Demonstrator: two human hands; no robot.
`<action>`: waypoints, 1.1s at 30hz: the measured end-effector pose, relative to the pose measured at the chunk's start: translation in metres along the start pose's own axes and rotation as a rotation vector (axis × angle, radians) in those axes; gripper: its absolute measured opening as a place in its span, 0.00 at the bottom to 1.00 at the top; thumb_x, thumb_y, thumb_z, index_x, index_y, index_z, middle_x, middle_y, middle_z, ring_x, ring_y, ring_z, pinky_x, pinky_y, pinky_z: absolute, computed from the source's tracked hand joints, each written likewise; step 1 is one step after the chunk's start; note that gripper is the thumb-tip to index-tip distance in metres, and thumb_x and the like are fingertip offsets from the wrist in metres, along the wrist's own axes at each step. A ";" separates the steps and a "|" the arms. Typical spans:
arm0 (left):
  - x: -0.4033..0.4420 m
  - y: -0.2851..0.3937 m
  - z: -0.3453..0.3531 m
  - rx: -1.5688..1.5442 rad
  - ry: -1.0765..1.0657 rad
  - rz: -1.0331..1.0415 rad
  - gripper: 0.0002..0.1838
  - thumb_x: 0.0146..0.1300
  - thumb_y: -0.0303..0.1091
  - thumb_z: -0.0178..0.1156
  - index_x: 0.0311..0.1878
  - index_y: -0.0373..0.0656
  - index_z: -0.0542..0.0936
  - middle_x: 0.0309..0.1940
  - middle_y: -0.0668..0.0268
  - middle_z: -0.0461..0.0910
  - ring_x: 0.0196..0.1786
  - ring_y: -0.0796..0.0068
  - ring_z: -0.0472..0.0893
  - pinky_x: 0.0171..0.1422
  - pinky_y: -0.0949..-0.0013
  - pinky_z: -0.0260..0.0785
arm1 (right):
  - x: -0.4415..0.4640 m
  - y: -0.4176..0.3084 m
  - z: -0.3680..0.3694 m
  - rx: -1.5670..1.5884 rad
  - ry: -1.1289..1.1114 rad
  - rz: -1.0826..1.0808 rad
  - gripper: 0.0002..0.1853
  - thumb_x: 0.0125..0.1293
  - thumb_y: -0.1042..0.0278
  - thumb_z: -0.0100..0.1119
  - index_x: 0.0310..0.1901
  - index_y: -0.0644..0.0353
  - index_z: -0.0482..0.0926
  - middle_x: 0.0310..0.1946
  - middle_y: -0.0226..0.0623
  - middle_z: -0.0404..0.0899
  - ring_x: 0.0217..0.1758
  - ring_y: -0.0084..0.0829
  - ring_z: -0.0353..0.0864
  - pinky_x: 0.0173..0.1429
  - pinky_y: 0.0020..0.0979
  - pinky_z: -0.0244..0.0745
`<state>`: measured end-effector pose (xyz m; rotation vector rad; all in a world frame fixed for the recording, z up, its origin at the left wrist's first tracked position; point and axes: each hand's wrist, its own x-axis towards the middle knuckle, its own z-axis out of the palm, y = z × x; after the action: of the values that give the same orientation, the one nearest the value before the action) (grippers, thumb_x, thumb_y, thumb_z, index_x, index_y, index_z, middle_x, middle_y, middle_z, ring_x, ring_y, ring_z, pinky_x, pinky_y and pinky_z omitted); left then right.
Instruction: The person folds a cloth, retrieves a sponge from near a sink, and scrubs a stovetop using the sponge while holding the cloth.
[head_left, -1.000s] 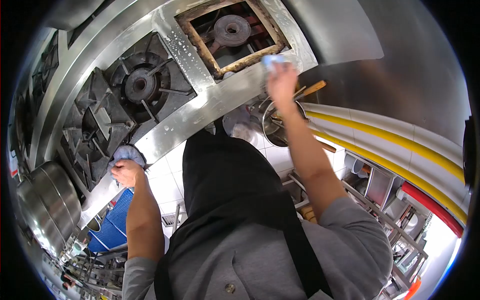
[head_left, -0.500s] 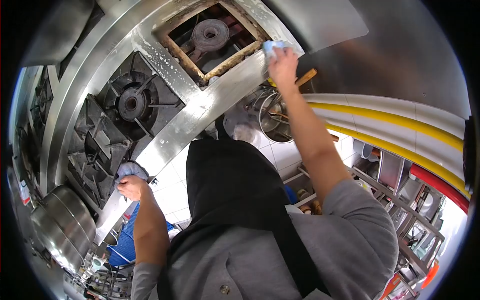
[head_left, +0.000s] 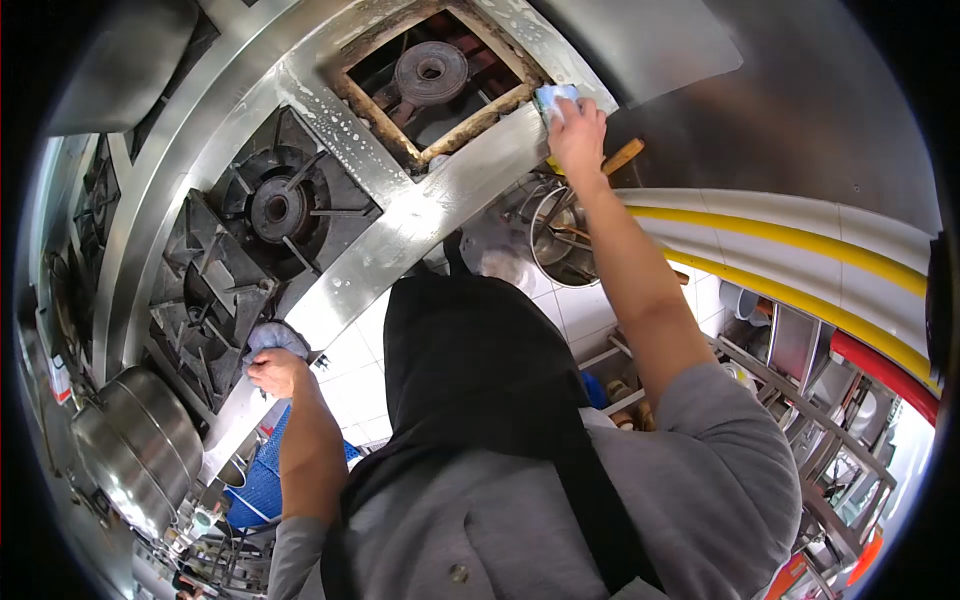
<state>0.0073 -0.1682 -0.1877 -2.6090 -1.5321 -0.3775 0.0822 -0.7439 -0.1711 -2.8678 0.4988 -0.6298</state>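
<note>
the right hand (head_left: 578,138) is bent closed around a light blue sponge (head_left: 556,98), which is on the front rim of the steel stove (head_left: 430,212), near its right front corner. the left hand (head_left: 280,373) is partly closed, its fingers gathered on a bunched grey cloth (head_left: 275,340); this cloth lies at the front edge of the stove, toward its left end, just beside a black pan support (head_left: 205,300). the underside of the cloth is hidden.

just beside the sponge there is a square opening with a brown, crusted frame (head_left: 478,127), and inside it one sees a round burner head (head_left: 431,72). white foam (head_left: 340,127) spots the steel strip to the left of this opening. farther left is another burner (head_left: 277,206). below the front edge, near the right forearm, stands a metal pot (head_left: 553,250). a large steel pot (head_left: 135,450) is beside the left end.
</note>
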 end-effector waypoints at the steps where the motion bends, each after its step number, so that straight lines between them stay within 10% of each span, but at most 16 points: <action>1: 0.002 -0.003 0.004 -0.001 0.002 -0.001 0.22 0.71 0.45 0.44 0.49 0.36 0.80 0.45 0.48 0.82 0.48 0.45 0.84 0.53 0.45 0.76 | -0.011 -0.010 0.003 -0.023 -0.020 0.038 0.18 0.63 0.67 0.59 0.55 0.54 0.82 0.49 0.49 0.75 0.52 0.51 0.74 0.56 0.50 0.72; 10: 0.007 -0.013 0.024 -0.052 0.132 0.064 0.16 0.69 0.43 0.49 0.40 0.40 0.79 0.38 0.52 0.81 0.42 0.47 0.84 0.45 0.45 0.76 | -0.075 -0.100 -0.002 0.096 -0.318 -0.443 0.18 0.61 0.68 0.56 0.53 0.53 0.81 0.49 0.46 0.76 0.56 0.49 0.75 0.60 0.51 0.70; 15: 0.006 -0.012 0.022 -0.011 0.128 0.036 0.17 0.69 0.44 0.48 0.40 0.40 0.79 0.38 0.52 0.82 0.42 0.47 0.84 0.44 0.45 0.76 | -0.008 0.006 -0.009 0.000 -0.031 -0.019 0.20 0.60 0.69 0.60 0.55 0.54 0.82 0.49 0.48 0.75 0.51 0.49 0.74 0.55 0.50 0.71; 33: 0.009 -0.014 0.024 -0.006 0.127 0.058 0.18 0.69 0.44 0.48 0.42 0.40 0.79 0.39 0.52 0.82 0.41 0.46 0.84 0.45 0.44 0.76 | -0.082 -0.099 -0.030 0.298 -0.275 -0.297 0.19 0.58 0.76 0.62 0.53 0.59 0.81 0.51 0.51 0.74 0.54 0.51 0.73 0.60 0.46 0.71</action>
<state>0.0036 -0.1493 -0.2091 -2.5721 -1.4150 -0.5325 0.0277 -0.6250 -0.1524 -2.6953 -0.0597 -0.3064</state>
